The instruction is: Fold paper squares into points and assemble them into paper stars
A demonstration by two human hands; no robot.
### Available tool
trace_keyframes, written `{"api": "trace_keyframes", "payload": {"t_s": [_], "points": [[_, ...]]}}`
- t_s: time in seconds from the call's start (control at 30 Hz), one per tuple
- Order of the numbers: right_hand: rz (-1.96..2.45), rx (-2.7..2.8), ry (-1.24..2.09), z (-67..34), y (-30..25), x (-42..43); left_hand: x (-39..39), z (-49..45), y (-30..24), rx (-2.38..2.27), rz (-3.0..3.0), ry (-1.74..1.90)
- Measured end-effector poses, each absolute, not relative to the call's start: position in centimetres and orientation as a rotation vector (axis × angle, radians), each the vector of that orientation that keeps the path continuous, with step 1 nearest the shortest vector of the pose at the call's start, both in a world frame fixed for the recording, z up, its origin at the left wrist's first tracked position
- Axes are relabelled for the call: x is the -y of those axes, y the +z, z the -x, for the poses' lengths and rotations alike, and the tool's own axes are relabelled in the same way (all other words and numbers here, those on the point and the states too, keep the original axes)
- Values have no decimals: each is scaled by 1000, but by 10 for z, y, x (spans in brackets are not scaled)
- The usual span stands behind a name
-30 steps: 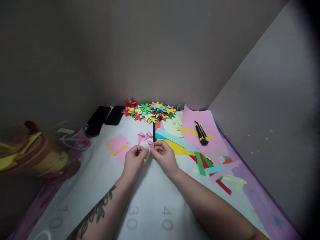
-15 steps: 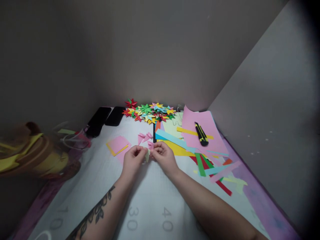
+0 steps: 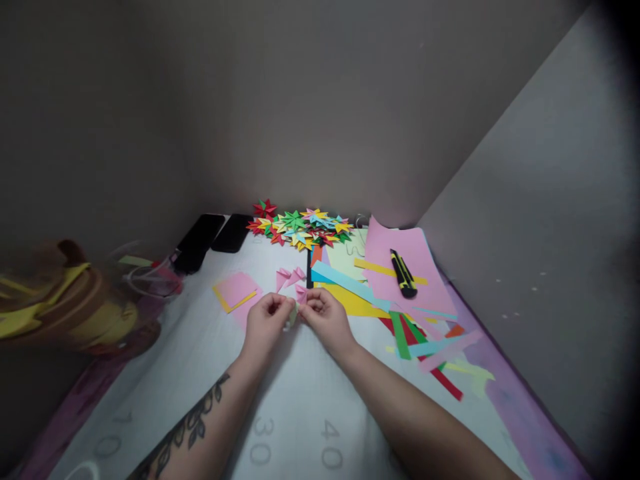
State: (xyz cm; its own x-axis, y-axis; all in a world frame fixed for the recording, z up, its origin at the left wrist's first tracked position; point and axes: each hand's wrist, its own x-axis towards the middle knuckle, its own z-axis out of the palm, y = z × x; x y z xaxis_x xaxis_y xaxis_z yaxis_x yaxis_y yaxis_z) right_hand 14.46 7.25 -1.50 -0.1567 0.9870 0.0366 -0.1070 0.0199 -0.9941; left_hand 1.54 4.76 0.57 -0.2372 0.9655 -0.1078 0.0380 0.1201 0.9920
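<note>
Between my two hands is a small folded piece of pale green paper [image 3: 293,315], partly covered by fingers. My left hand [image 3: 267,323] pinches it between thumb and forefinger. From the other side my right hand [image 3: 327,319] has its thumb and curled fingertips closed on the same piece. Just beyond the fingertips lie several small folded pink paper pieces [image 3: 289,277]. To the left of my left hand rests a stack of pink paper squares [image 3: 236,292] with yellow edges showing beneath.
Many-coloured paper stars [image 3: 300,227] are heaped at the wall. On the right, a black and yellow utility knife [image 3: 403,275] lies on pink sheets [image 3: 433,283], with cut paper strips [image 3: 425,343] nearer. Two black phones [image 3: 233,233] and a brown pot [image 3: 65,313] are at left.
My hands stay close together on the pale green paper, with only slight finger movement. The view has shifted a little; the things on the table stay where they were.
</note>
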Motion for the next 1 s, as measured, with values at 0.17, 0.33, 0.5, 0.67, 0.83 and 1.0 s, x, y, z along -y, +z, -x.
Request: {"api": "trace_keyframes", "payload": {"t_s": [0.17, 0.33, 0.5, 0.67, 0.83, 1.0], "points": [[1037, 1307, 1247, -144, -12, -72, -49, -15, 4, -1480, -1183, 1261], [1029, 1313, 1276, -147, -11, -73, -48, -9, 5, -1488, -1491, 1238], [1049, 1387, 1263, -149, -7, -73, -48, -3, 5, -1492, -1829, 1150], [1054, 1400, 1255, -149, -8, -73, -48, -2, 5, -1514, -1801, 1118], [1064, 1385, 1264, -149, -13, -73, -47, -5, 7, -1560, -1707, 1108], [1088, 1446, 1205, -149, -10, -71, -46, -5, 8, -1562, -1705, 1085]]}}
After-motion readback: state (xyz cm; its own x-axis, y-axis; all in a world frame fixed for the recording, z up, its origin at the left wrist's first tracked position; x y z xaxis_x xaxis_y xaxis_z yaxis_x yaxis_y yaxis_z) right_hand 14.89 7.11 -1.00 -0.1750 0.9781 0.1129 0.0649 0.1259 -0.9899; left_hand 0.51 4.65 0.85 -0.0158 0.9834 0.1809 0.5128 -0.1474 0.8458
